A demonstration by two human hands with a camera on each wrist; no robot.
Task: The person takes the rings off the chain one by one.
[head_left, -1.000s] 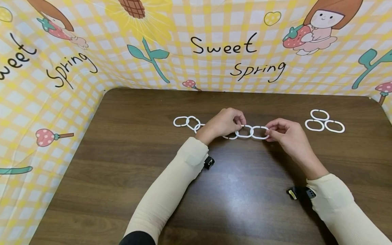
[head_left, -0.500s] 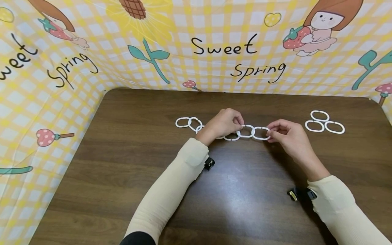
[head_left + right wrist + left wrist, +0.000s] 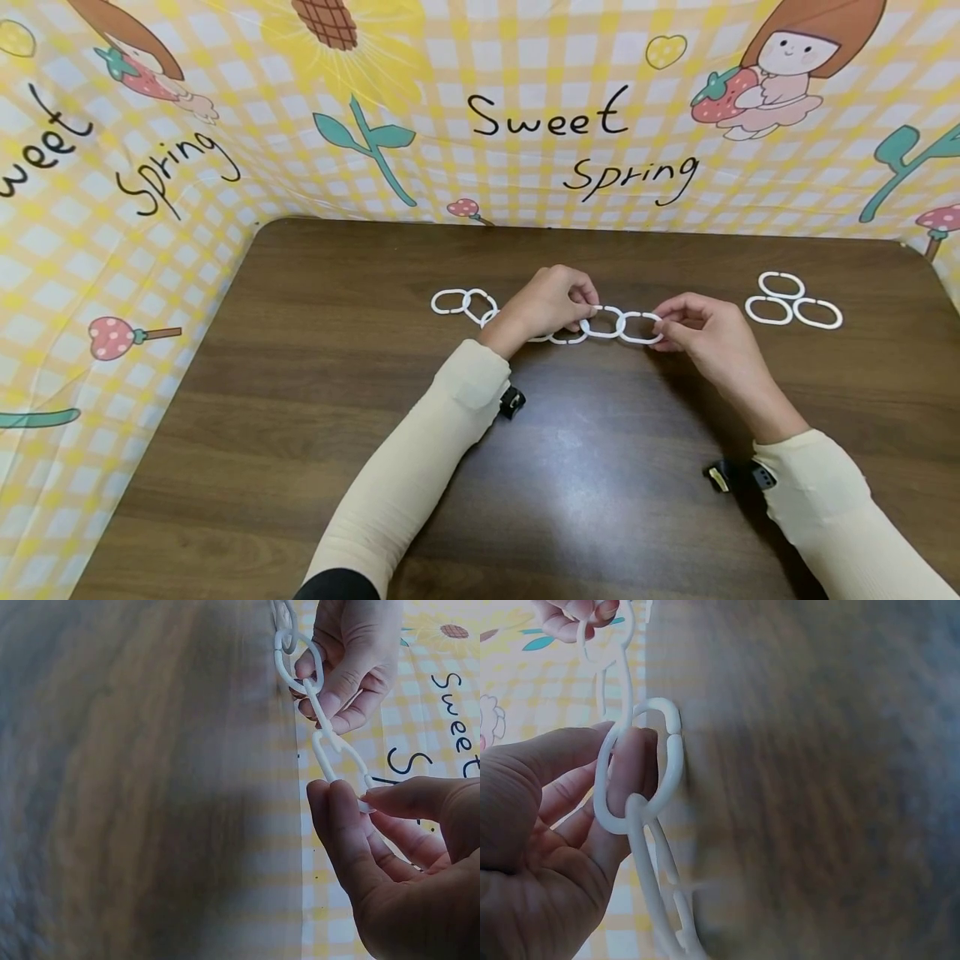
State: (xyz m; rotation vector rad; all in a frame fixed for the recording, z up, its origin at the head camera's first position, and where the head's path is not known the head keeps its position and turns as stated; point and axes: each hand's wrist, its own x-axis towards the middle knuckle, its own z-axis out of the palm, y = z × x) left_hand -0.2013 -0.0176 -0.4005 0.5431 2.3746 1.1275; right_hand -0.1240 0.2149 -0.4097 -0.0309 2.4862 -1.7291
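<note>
A chain of white oval plastic links runs across the table, partly hidden behind my left hand. Each link has a small split in its side. In the left wrist view, my left thumb and fingers hold one link midway along the chain, with a fingertip showing through its opening. My right hand pinches the end link between thumb and fingertips at its right end. Seen from the right wrist, the links stretch in a line from one hand to the other.
Three loose white links lie grouped on the brown wooden table, right of my right hand. A yellow checked cloth with printed figures and words stands along the table's back and left edges.
The chain has shifted slightly to the right, its left end included, and my right hand has moved a little right with it. My left hand stays nearly in place. The loose links still lie together.
</note>
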